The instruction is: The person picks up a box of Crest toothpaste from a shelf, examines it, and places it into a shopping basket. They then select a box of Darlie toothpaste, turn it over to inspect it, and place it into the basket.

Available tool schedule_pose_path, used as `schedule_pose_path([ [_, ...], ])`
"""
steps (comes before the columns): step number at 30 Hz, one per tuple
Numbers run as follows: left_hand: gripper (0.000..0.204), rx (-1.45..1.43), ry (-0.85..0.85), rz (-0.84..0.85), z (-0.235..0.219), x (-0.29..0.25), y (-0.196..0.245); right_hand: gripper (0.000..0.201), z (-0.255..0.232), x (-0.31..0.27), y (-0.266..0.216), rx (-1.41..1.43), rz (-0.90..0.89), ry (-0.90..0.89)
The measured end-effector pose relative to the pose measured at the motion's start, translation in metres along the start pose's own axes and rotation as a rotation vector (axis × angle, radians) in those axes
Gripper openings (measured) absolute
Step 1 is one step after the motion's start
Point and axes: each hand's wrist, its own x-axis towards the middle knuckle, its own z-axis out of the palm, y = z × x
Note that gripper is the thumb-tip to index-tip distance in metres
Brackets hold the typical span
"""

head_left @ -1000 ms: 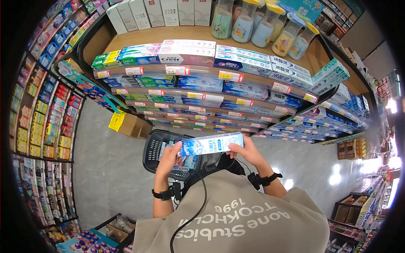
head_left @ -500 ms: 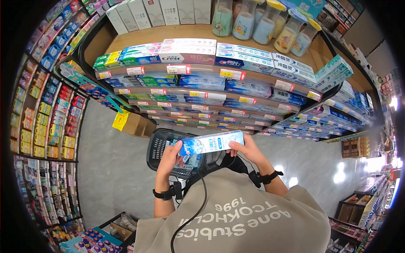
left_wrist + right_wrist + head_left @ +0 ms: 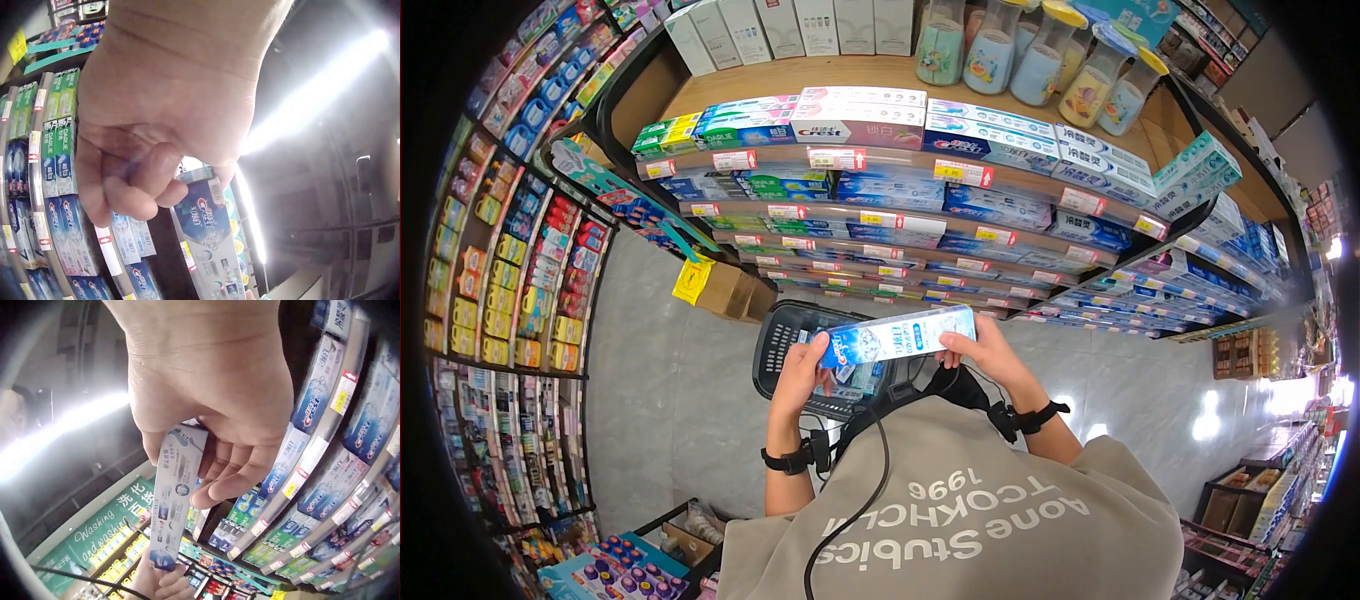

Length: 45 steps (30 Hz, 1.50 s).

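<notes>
A long blue-and-white Crest toothpaste box [image 3: 897,338] is held in front of the body, its printed face turned up. My left hand [image 3: 798,372] grips its left end, the thumb on top. At the other end my right hand [image 3: 990,357] pinches it, thumb over the near corner. The left wrist view shows the box [image 3: 206,240] stretching away from the left palm [image 3: 169,94]. In the right wrist view a printed side of the box [image 3: 177,487] runs from the right hand [image 3: 215,394] to the left fingers. Below sits a dark shopping basket [image 3: 772,318] with boxes inside, partly hidden.
A curved shelf unit [image 3: 880,160] ahead carries rows of toothpaste boxes with price tags. White cartons [image 3: 810,28] and lidded bottles [image 3: 990,60] stand on top. A brown carton [image 3: 735,290] is on the floor beside the basket. More stocked racks [image 3: 510,270] line the left.
The box tilts slightly more, its right end a little higher in the head view. Both hands keep the same hold. Shelves and basket have shifted slightly right in view.
</notes>
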Motion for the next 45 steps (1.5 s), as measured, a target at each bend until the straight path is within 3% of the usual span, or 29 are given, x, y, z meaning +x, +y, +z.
schedule_pose_path([
  [25,0.068,-0.001,-0.084,0.042,-0.013,-0.012,0.007,0.035,0.028,-0.026,-0.010,0.019,-0.024,0.050],
  [37,0.070,0.017,-0.065,0.031,-0.035,-0.028,-0.013,0.036,0.052,-0.032,-0.003,0.012,-0.033,0.030],
  [45,0.070,-0.020,-0.063,0.033,-0.033,-0.033,-0.015,0.028,0.058,-0.037,-0.007,-0.059,-0.024,0.056],
])
